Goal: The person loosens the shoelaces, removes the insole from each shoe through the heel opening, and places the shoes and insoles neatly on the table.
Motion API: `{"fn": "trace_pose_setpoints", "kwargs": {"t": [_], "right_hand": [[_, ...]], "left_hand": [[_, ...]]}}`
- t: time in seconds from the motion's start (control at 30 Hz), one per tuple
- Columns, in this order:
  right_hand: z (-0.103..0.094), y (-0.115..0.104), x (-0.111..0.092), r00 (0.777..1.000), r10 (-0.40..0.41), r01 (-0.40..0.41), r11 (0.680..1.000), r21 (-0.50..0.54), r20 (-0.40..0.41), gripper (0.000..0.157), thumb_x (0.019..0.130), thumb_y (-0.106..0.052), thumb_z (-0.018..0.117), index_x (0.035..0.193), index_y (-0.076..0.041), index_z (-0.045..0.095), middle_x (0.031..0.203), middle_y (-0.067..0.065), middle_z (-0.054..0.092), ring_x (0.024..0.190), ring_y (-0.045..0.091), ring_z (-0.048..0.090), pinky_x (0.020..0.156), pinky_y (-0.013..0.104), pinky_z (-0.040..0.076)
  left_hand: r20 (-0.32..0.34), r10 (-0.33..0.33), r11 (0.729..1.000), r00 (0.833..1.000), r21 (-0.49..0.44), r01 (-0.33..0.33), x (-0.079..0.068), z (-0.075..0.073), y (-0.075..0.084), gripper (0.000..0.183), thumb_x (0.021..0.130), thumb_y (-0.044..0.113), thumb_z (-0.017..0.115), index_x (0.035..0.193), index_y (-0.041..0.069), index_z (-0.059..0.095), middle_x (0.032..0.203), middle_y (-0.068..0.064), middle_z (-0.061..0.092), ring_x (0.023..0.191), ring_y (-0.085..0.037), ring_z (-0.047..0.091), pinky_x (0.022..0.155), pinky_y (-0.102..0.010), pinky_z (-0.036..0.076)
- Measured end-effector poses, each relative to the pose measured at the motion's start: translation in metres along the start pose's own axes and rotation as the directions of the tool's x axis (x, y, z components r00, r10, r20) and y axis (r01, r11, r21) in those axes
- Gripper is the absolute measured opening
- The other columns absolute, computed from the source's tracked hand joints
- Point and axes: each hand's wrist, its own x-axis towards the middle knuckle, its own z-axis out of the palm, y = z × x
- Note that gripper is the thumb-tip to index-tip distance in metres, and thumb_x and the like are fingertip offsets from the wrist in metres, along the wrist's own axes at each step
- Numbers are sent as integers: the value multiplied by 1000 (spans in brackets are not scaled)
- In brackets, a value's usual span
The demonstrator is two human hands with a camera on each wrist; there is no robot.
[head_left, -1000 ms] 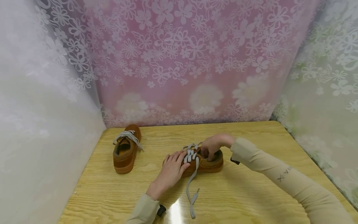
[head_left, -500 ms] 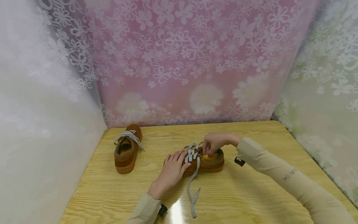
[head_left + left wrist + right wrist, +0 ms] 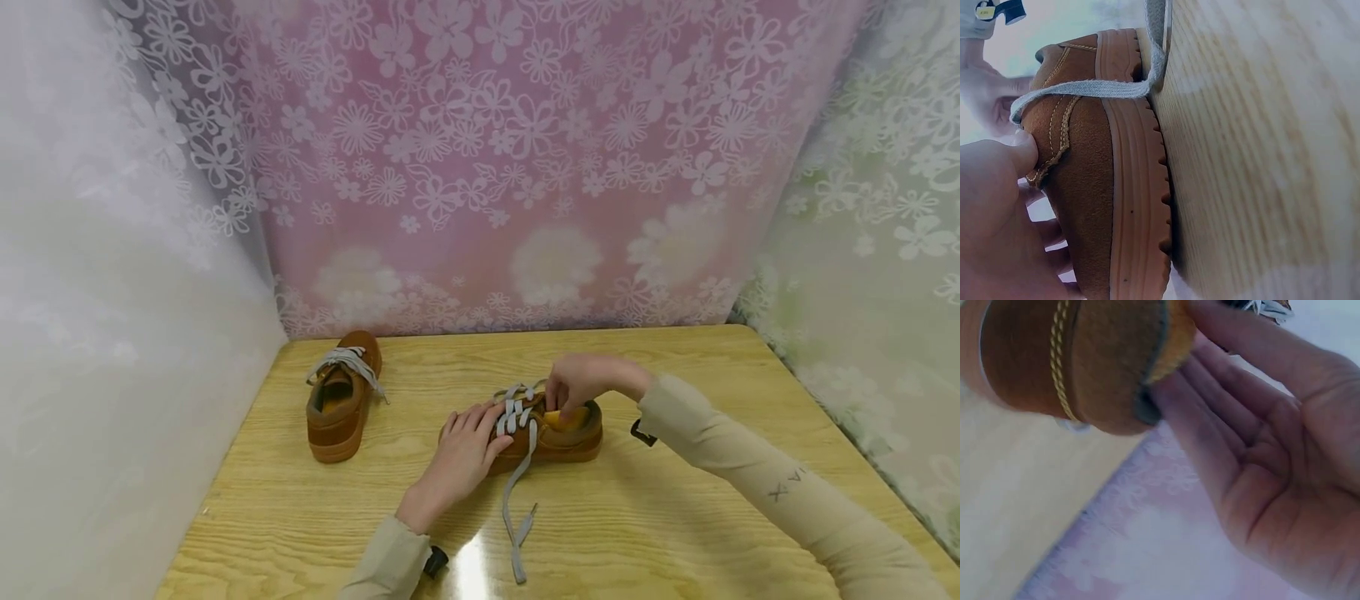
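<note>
A brown lace-up shoe (image 3: 573,447) lies sideways in front of me, toe to the left, its grey lace (image 3: 513,517) trailing onto the tabletop. My left hand (image 3: 461,454) holds the front of this shoe; in the left wrist view the thumb (image 3: 1022,150) presses beside the eyelets and the fingers reach over the top. At the shoe's opening, my right hand (image 3: 573,383) pinches a yellow-orange insole (image 3: 553,417), whose edge shows inside the collar. The right fingertips are partly hidden in the shoe. In the right wrist view the insole (image 3: 1174,340) lies by the fingers.
A matching brown shoe (image 3: 335,433) stands at the back left, its grey laces lying over it. The wooden table (image 3: 637,533) ends at a pink floral curtain (image 3: 480,208), with pale sheets at both sides.
My right hand has lifted slightly and drawn back to the right out of the shoe's opening, and the yellow-orange insole now shows. The left hand stays on the shoe.
</note>
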Motion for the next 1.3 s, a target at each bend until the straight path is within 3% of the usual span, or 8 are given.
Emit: {"fn": "trace_pose_setpoints", "kwargs": {"t": [0.1, 0.23, 0.4, 0.57, 0.87, 1.07, 1.3], "right_hand": [[1, -6, -5, 1000, 27, -27, 997, -67, 4, 17, 85, -9, 83, 101, -14, 78, 98, -3, 74, 89, 10, 68, 78, 31, 58], [4, -5, -7, 1000, -15, 14, 999, -47, -25, 18, 86, -2, 79, 100, -13, 79, 96, -2, 74, 87, 10, 68, 77, 31, 58], [5, 6, -4, 994, -72, 79, 992, 94, -76, 12, 89, -3, 72, 97, -8, 79, 89, -2, 73, 74, 7, 63, 69, 27, 54], [5, 14, -2, 993, -27, 52, 974, 220, -113, 9, 94, -8, 68, 94, -7, 77, 81, -2, 69, 63, 9, 48, 59, 25, 42], [10, 15, -10, 981, -48, 73, 989, 125, -190, 18, 93, -18, 76, 108, -7, 77, 103, 2, 74, 89, 12, 68, 77, 32, 57], [10, 18, -17, 960, 90, -20, 967, 254, -265, 20, 93, -16, 76, 110, -6, 78, 91, 3, 75, 70, 12, 65, 65, 35, 57], [12, 31, -34, 943, 83, 23, 950, 312, -321, 22, 96, -16, 72, 114, -3, 77, 89, 2, 76, 65, 15, 66, 60, 32, 58]], "left_hand": [[-5, 5, 1000, 1000, -3, -5, 0, 0, 0, 55, 109, 44, 39, 155, 15, 39, 154, -14, 44, 141, -35, 42, 116, -61, 29], [-11, 8, 1000, 1000, -3, -8, 0, 1, 0, 54, 109, 42, 40, 155, 14, 40, 154, -15, 44, 141, -35, 42, 115, -61, 30], [-6, 8, 1000, 1000, 9, -8, 0, 2, 0, 55, 109, 44, 39, 154, 14, 40, 154, -14, 44, 141, -35, 42, 115, -61, 30], [3, 0, 1000, 1000, 1, 0, 0, 4, 0, 56, 108, 46, 38, 155, 15, 39, 155, -13, 43, 142, -34, 40, 116, -61, 29], [-4, -4, 1000, 1000, -15, 4, 1, 3, -2, 56, 108, 45, 41, 156, 16, 38, 155, -13, 42, 143, -34, 40, 116, -62, 28], [-5, 1, 1000, 1000, -19, -1, 0, 2, 0, 55, 108, 44, 41, 156, 15, 38, 155, -14, 42, 143, -34, 40, 116, -62, 28], [-14, 12, 1000, 1000, -21, -12, -1, 1, 0, 54, 109, 43, 41, 155, 14, 40, 155, -14, 43, 142, -36, 41, 116, -63, 29]]}}
